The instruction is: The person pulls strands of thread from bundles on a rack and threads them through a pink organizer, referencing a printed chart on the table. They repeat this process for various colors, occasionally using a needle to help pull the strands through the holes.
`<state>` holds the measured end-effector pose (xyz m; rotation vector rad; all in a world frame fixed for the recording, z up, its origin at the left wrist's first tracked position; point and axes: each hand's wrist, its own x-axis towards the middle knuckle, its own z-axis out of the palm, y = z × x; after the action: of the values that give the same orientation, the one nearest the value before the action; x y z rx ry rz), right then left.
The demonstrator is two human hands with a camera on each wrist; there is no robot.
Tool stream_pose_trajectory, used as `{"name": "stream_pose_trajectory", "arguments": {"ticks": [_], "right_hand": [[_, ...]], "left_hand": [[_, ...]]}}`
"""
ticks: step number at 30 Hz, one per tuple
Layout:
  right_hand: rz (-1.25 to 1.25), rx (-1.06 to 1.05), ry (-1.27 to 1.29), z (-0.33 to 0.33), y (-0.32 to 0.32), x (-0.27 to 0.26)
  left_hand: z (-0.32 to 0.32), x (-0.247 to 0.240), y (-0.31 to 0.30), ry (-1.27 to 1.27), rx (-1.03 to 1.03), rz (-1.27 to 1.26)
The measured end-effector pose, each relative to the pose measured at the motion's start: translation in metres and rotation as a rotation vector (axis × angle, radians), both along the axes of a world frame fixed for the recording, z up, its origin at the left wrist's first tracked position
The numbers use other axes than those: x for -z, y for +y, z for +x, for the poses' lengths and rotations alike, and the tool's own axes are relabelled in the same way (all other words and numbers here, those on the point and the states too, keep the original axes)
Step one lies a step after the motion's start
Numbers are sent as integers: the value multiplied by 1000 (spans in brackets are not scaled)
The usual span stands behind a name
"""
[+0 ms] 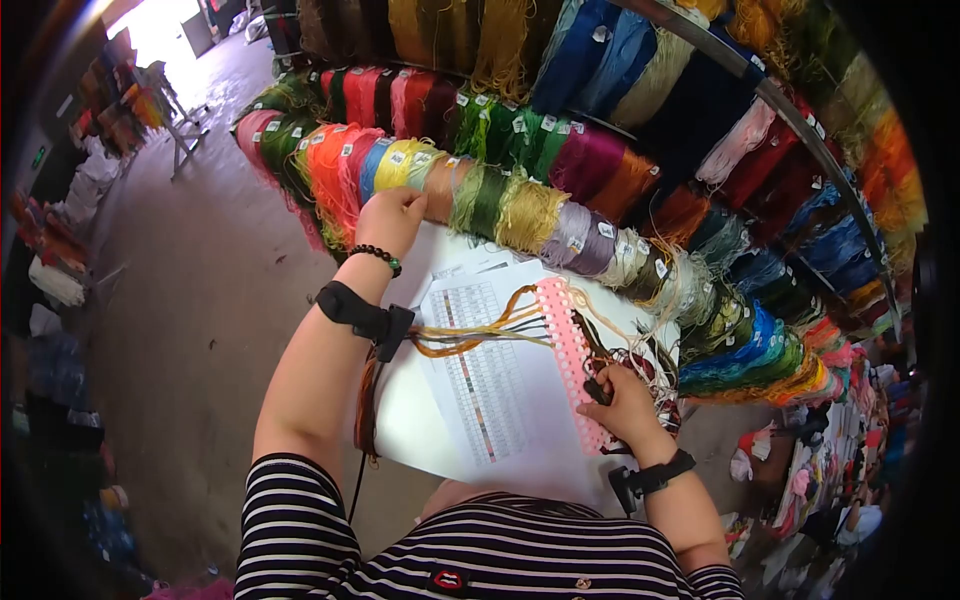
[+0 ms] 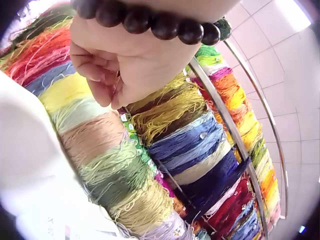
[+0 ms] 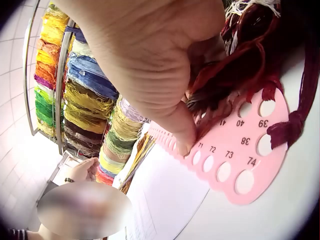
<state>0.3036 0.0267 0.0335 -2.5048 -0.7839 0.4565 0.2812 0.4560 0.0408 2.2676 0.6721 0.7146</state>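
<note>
My left hand (image 1: 392, 222) is raised at the row of thread skeins, its fingertips right at the tan skein (image 1: 441, 190). Thumb and fingers pinch together with what looks like a thin strand between them; the left wrist view shows them in front of the yellow skein (image 2: 67, 92). Over the pink numbered thread card (image 1: 568, 365), my right hand (image 1: 628, 408) grips a dark brown thread bundle (image 3: 207, 97). Its thumb lies on the card's holed edge. Yellow and brown threads (image 1: 470, 335) run left from the card; maroon threads (image 3: 295, 127) are knotted through holes at its end.
Printed chart sheets (image 1: 475, 400) lie on the white board (image 1: 400, 420) in front of me. Behind it curve racks of coloured skeins with a metal rail (image 1: 720, 50). A loose tangle of threads (image 1: 640, 365) lies beyond the card. Floor (image 1: 190, 350) stretches away at left.
</note>
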Motion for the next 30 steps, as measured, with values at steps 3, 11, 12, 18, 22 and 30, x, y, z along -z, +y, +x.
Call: {"name": "stream_pose_trajectory", "arguments": {"ticks": [3,11,12,18,22,30], "right_hand": [[20,12,4,0,3,-2],[33,2,-15,2,3,0],[31,2,-14,2,2,0],[25,16,14,4,2,1],[-9,18,14,5,2,1],[-30,27,24,5,2,1]], "left_hand": [[15,6,-3,38,-17,25],[25,14,-3,104,-92,-50],[25,15,-1,81,-75,-58],[22,44,12,-196,59,-80],[22,44,9,-238,100,-389],[26,61,23,-208,89,-475]]}}
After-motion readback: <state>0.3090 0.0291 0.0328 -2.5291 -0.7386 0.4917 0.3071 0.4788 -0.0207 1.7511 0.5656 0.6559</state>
